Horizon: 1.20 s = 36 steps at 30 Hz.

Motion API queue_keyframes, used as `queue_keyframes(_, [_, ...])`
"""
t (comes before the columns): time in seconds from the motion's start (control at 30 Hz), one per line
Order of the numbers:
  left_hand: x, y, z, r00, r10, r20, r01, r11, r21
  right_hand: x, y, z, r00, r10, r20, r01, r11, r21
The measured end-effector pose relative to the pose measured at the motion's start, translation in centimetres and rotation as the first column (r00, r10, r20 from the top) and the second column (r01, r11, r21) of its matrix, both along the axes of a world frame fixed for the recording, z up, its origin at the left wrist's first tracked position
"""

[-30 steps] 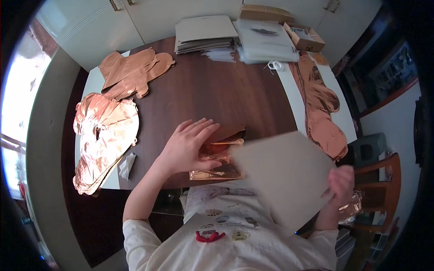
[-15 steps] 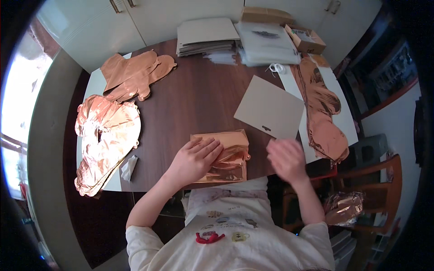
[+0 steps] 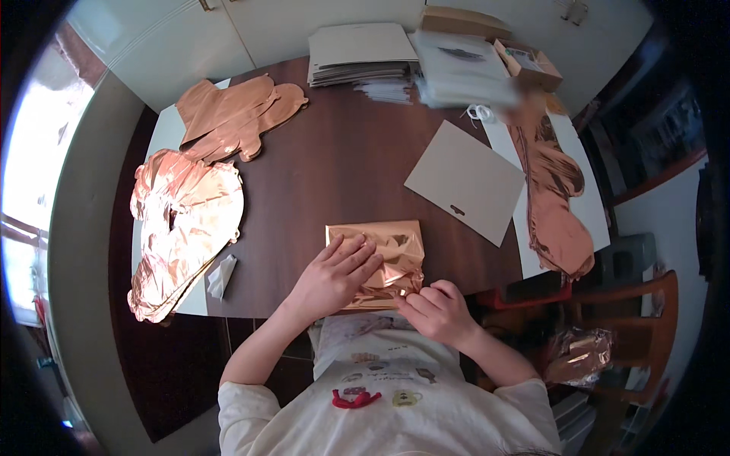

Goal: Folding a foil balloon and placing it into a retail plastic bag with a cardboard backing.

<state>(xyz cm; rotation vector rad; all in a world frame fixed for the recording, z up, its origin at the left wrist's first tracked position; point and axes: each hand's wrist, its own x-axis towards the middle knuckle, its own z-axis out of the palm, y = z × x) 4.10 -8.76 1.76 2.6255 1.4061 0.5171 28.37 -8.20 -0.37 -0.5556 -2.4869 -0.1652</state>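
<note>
A flat, folded copper-coloured foil balloon (image 3: 403, 243) lies at the near edge of the brown table, creased and shiny. My left hand (image 3: 338, 270) rests on its left part with the fingers stretched out, pressing it down. At its lower right corner, my right hand (image 3: 437, 310) has its fingers curled and pinches the crumpled foil edge. The fingertips of that hand are partly hidden. Up and to the right of it lies a pale card (image 3: 468, 182) with a small hang hole.
Flat copper foil balloons (image 3: 186, 220) lie at the left, with another pile (image 3: 236, 114) behind them and more (image 3: 559, 220) at the right. A white crumpled scrap (image 3: 221, 277) lies near the left edge. Stacked cards (image 3: 361, 49), clear bags (image 3: 464, 76) and a small box (image 3: 528, 64) stand at the back.
My right hand has come down and left from beside the card to the balloon's lower right corner, where it now pinches the foil. My left hand stays on the balloon.
</note>
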Motion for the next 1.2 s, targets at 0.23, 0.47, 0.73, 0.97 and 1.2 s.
queue_keyframes(0.23, [-0.2, -1.0, -0.5, 1.0, 0.015, 0.023, -0.015, 1.0, 0.003, -0.4, -0.1, 0.2, 1.0, -0.01, -0.012, 0.01, 0.998, -0.06])
queue_keyframes(0.47, [-0.3, -1.1, -1.1, 0.999, 0.013, 0.047, -0.017, 0.997, 0.074, -0.6, 1.0, 2.0, 0.997, 0.06, -0.045, -0.069, 0.968, -0.243])
queue_keyframes(0.73, [-0.2, -1.0, -1.8, 1.0, -0.003, 0.025, -0.002, 0.984, 0.177, -6.0, 6.8, 1.8, 0.992, 0.057, 0.111, -0.015, 0.936, -0.353])
queue_keyframes(0.97, [0.1, -1.2, -2.0, 0.998, 0.023, 0.062, -0.04, 0.956, 0.29, -6.7, 7.1, 0.3, 0.975, 0.093, 0.2, -0.008, 0.92, -0.392])
queue_keyframes(1.2, [-0.2, -1.3, -2.1, 0.998, 0.023, 0.061, -0.041, 0.952, 0.304, -6.8, 7.0, 0.3, 0.977, 0.087, 0.195, -0.006, 0.924, -0.382])
